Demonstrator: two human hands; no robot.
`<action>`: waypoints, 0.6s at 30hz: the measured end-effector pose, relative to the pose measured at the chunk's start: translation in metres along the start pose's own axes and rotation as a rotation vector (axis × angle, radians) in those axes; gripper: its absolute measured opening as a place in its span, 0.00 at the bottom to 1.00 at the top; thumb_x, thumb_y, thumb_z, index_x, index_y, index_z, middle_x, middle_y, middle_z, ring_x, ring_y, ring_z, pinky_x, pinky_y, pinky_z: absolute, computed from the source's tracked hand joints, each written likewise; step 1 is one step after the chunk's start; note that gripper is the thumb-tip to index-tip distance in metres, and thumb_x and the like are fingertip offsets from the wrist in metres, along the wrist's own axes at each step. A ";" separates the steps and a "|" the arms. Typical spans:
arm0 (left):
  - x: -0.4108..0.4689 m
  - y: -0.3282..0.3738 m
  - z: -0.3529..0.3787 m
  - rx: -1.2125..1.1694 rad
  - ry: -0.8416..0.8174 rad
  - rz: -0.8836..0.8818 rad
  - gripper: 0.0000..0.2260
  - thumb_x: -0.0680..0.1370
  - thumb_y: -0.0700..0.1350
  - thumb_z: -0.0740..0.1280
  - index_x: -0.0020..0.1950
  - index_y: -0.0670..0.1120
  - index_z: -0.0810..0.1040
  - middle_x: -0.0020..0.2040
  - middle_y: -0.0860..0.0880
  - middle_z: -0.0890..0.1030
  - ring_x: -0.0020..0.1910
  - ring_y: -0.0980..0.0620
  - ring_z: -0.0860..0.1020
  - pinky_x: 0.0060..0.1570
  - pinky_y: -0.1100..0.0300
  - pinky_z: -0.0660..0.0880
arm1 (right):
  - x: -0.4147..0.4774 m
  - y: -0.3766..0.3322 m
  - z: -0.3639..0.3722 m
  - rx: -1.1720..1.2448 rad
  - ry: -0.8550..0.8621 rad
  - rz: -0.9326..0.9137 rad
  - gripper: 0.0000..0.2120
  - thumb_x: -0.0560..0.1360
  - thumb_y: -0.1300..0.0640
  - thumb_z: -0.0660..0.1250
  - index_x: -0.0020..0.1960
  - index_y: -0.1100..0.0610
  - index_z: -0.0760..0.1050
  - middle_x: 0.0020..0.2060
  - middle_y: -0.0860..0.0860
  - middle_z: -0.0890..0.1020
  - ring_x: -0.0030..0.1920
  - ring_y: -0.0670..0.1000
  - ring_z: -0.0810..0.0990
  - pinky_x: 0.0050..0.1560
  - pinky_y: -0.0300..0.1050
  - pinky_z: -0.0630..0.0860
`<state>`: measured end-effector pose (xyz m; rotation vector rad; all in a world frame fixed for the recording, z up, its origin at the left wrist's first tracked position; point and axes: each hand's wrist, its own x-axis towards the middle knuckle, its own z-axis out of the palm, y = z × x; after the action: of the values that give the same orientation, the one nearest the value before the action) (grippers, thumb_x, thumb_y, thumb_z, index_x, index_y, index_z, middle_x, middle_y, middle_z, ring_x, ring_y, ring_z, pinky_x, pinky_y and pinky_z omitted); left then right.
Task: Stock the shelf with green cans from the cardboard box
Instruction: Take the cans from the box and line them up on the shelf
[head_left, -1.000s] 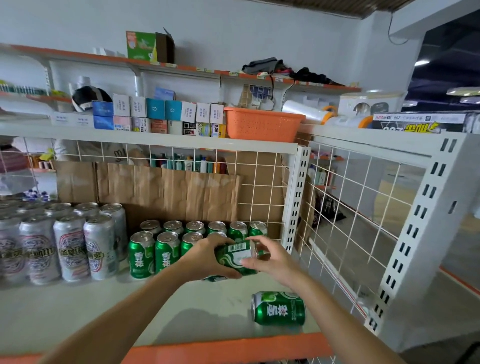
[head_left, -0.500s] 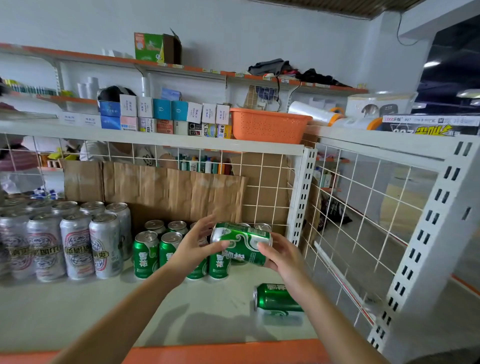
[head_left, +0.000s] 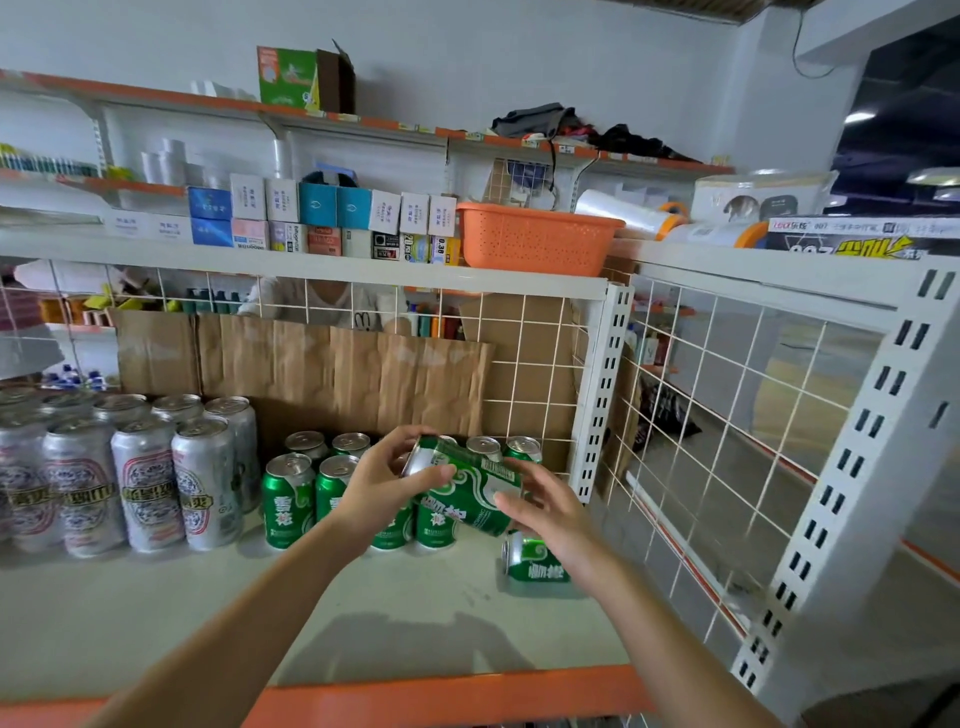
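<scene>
While left hand (head_left: 385, 487) grips the tilted can (head_left: 470, 475) and right hand (head_left: 550, 512) lies loose at its base, upright it, seat right of near row (head_left: 288, 501).

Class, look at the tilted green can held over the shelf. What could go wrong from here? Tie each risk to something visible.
1. The tilted green metal can is pinched near its top by the left-hand grip, with the right-hand grip spread open against it. It might slip onto the standing green cans below and topple them.
2. The green can lying on its side on the white shelf may roll toward the orange front edge.
</scene>
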<state>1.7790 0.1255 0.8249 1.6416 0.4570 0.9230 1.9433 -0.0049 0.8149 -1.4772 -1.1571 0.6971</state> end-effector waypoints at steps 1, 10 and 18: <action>0.000 0.001 0.000 0.015 -0.020 0.007 0.28 0.60 0.51 0.78 0.56 0.46 0.77 0.50 0.42 0.82 0.50 0.44 0.81 0.52 0.54 0.79 | 0.001 0.000 -0.002 -0.067 -0.017 -0.010 0.41 0.57 0.30 0.73 0.65 0.44 0.68 0.61 0.45 0.76 0.59 0.46 0.77 0.60 0.47 0.75; 0.005 0.015 0.007 0.129 -0.152 0.058 0.18 0.68 0.36 0.75 0.56 0.44 0.77 0.47 0.48 0.82 0.47 0.54 0.81 0.46 0.61 0.78 | 0.003 -0.011 0.004 -0.333 -0.095 -0.051 0.38 0.61 0.48 0.79 0.67 0.47 0.66 0.58 0.45 0.78 0.57 0.46 0.78 0.59 0.44 0.76; 0.010 0.019 0.013 0.320 -0.200 0.140 0.24 0.66 0.42 0.78 0.60 0.47 0.76 0.53 0.49 0.81 0.52 0.54 0.80 0.54 0.58 0.77 | 0.000 -0.011 0.005 -0.371 -0.040 -0.083 0.34 0.63 0.50 0.79 0.65 0.51 0.68 0.55 0.44 0.79 0.55 0.45 0.78 0.53 0.38 0.76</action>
<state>1.7917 0.1195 0.8451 2.0574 0.3687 0.8058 1.9357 -0.0036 0.8244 -1.7152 -1.4259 0.4715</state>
